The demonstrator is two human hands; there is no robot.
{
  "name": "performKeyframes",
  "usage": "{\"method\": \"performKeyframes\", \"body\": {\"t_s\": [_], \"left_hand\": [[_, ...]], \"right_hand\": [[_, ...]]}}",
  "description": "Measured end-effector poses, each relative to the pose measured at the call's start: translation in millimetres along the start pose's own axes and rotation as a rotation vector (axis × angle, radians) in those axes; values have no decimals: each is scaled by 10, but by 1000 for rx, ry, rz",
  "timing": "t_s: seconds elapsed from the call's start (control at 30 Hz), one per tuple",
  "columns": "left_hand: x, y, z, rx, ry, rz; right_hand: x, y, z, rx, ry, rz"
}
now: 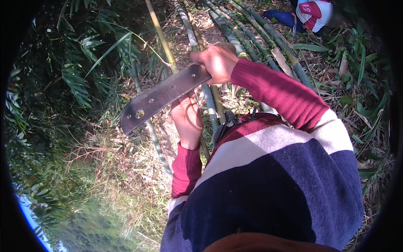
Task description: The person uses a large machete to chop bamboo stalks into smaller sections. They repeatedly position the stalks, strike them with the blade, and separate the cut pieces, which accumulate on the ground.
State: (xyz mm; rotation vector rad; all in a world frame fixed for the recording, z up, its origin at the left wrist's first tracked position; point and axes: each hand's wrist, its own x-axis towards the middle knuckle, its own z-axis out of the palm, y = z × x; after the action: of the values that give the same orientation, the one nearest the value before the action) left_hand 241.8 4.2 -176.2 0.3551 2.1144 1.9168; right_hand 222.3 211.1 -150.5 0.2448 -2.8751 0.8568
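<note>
A broad dark machete (163, 93) with several holes through its blade lies slantwise across the middle of the view. My right hand (220, 63) is closed around its handle end, at the upper right of the blade. Just beneath the blade is my left hand (187, 115), its wrist bent upward. The blade covers the left fingers, so what they touch or hold is hidden. A yellowish-green bamboo pole (163, 35) runs down from the top and passes behind the blade near that hand.
Several long green bamboo poles (252, 40) lie at the upper right. Another thin pole (156, 140) slants past my left forearm. Dense leaves (75, 71) fill the left side; dry litter covers the ground. Another person (312, 17) is at the top right.
</note>
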Motion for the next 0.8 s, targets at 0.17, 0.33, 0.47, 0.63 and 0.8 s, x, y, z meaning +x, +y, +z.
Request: {"method": "performKeyframes", "body": {"t_s": [0.17,0.33,0.47,0.63,0.8], "left_hand": [[13,-91,-44,-448,-101,-192],[13,28,-23,-1381,-440,-460],[9,-96,-119,-1462,-453,-393],[54,-5,-151,-1016,-289,-310],[94,10,-118,-558,-134,-222]], "right_hand": [[-70,56,22,241,-9,62],[-49,352,266,620,-33,-70],[-21,136,108,850,-225,133],[-210,-39,21,603,24,200],[-384,-177,-115,501,170,233]]}}
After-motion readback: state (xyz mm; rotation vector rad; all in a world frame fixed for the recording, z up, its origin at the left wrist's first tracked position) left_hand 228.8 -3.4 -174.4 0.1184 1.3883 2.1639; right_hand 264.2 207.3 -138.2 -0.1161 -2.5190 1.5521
